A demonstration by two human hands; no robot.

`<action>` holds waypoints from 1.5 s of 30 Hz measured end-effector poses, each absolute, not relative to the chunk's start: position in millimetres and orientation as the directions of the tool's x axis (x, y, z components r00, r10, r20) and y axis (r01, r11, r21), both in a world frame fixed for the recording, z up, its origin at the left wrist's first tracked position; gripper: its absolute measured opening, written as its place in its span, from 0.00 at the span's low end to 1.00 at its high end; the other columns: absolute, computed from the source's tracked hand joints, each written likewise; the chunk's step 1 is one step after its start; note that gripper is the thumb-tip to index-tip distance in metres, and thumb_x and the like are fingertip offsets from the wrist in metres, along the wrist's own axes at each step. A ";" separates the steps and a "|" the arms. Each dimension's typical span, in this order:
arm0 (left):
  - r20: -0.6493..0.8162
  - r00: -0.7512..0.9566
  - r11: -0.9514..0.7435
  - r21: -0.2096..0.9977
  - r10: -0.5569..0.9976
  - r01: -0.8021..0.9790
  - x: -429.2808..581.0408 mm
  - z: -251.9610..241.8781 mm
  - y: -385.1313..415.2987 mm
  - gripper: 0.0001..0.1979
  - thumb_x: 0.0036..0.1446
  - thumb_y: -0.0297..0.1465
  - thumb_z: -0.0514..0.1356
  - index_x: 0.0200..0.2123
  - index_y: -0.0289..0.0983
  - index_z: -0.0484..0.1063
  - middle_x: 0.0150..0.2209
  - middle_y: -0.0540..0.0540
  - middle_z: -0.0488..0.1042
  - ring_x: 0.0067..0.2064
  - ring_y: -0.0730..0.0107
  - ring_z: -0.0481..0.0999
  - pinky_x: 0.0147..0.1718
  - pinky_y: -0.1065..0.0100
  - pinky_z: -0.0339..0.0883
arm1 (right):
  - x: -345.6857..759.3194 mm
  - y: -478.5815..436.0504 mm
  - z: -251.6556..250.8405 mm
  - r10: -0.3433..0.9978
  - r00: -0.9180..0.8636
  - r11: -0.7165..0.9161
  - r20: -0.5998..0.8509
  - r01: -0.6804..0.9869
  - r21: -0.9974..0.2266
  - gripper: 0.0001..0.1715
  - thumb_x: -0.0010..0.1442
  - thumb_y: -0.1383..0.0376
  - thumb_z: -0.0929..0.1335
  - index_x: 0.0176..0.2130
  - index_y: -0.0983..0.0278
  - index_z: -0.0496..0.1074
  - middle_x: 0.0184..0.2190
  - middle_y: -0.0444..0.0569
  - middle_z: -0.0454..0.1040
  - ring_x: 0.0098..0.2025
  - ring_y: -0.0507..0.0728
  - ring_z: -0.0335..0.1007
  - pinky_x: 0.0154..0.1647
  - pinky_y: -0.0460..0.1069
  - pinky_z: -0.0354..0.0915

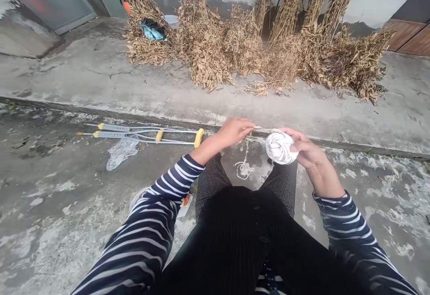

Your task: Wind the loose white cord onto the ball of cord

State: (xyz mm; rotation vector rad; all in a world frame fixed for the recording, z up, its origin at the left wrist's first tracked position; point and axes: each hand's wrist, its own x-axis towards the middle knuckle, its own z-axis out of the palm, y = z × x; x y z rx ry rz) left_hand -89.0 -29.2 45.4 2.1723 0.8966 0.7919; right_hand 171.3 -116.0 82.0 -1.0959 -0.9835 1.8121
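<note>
My right hand (302,148) is wrapped around a white ball of wound string (278,148) held above my knees. A taut strand (264,129) runs from the ball to my left hand (233,131), which pinches it between the fingertips. From that hand a loose tail of string (245,162) hangs down and ends in a small tangle over the ground. Both arms wear dark sleeves with white stripes.
A pair of metal crutches (144,133) with yellow pads lies on the concrete to the left, beside a crumpled clear plastic bag (121,151). Bundles of dry brown stalks (255,48) are piled along the far wall. A low concrete step (352,145) runs across in front of me.
</note>
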 end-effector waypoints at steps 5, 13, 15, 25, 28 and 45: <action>0.064 0.626 -0.268 0.933 0.777 0.238 -104.8 69.9 -16.4 0.14 0.67 0.35 0.59 0.42 0.32 0.82 0.37 0.41 0.83 0.35 0.69 0.80 0.31 0.71 0.69 | 175.6 -108.7 72.6 0.867 -0.353 -0.427 -0.351 -0.164 -0.890 0.32 0.35 0.69 0.77 0.44 0.63 0.78 0.35 0.46 0.80 0.32 0.53 0.75 0.31 0.46 0.70; 0.232 0.479 -0.359 0.914 0.847 0.191 -102.3 82.7 -19.3 0.11 0.67 0.31 0.58 0.46 0.34 0.79 0.31 0.48 0.78 0.30 0.77 0.75 0.35 0.73 0.71 | 176.6 -92.6 85.7 0.847 -0.364 -0.390 -0.388 0.071 -0.918 0.31 0.36 0.73 0.76 0.43 0.63 0.78 0.35 0.45 0.80 0.34 0.52 0.74 0.33 0.44 0.68; 0.162 0.545 -0.316 0.927 0.823 0.200 -106.4 77.3 -14.4 0.10 0.67 0.31 0.58 0.42 0.34 0.79 0.29 0.48 0.78 0.27 0.78 0.74 0.31 0.73 0.69 | 181.4 -86.3 89.8 0.851 -0.367 -0.355 -0.375 0.125 -0.927 0.29 0.36 0.73 0.76 0.43 0.63 0.79 0.35 0.45 0.79 0.34 0.52 0.72 0.33 0.44 0.67; -0.346 0.837 0.212 0.936 0.424 0.280 -117.0 65.8 -16.7 0.18 0.52 0.45 0.73 0.31 0.35 0.78 0.23 0.44 0.78 0.21 0.66 0.77 0.21 0.68 0.67 | 202.2 -47.1 90.0 0.929 -0.221 -0.054 -0.297 0.714 -0.698 0.26 0.37 0.72 0.75 0.40 0.64 0.80 0.40 0.48 0.79 0.43 0.60 0.72 0.43 0.50 0.65; -0.192 0.811 0.259 0.965 0.553 0.052 -114.6 70.0 -17.4 0.23 0.53 0.49 0.72 0.31 0.34 0.74 0.24 0.45 0.77 0.23 0.70 0.76 0.24 0.70 0.67 | 199.8 -53.3 90.2 0.897 -0.308 -0.063 -0.317 0.620 -0.782 0.27 0.40 0.69 0.75 0.44 0.65 0.79 0.39 0.46 0.79 0.39 0.57 0.72 0.41 0.48 0.64; -0.203 0.747 0.158 0.979 0.633 0.132 -81.6 19.0 -58.4 0.19 0.58 0.44 0.69 0.38 0.32 0.77 0.24 0.48 0.78 0.20 0.75 0.74 0.22 0.73 0.64 | 204.7 -55.9 64.0 0.832 -0.249 -0.516 -0.496 -0.020 -0.856 0.32 0.30 0.71 0.76 0.41 0.67 0.80 0.34 0.50 0.82 0.32 0.57 0.78 0.30 0.49 0.75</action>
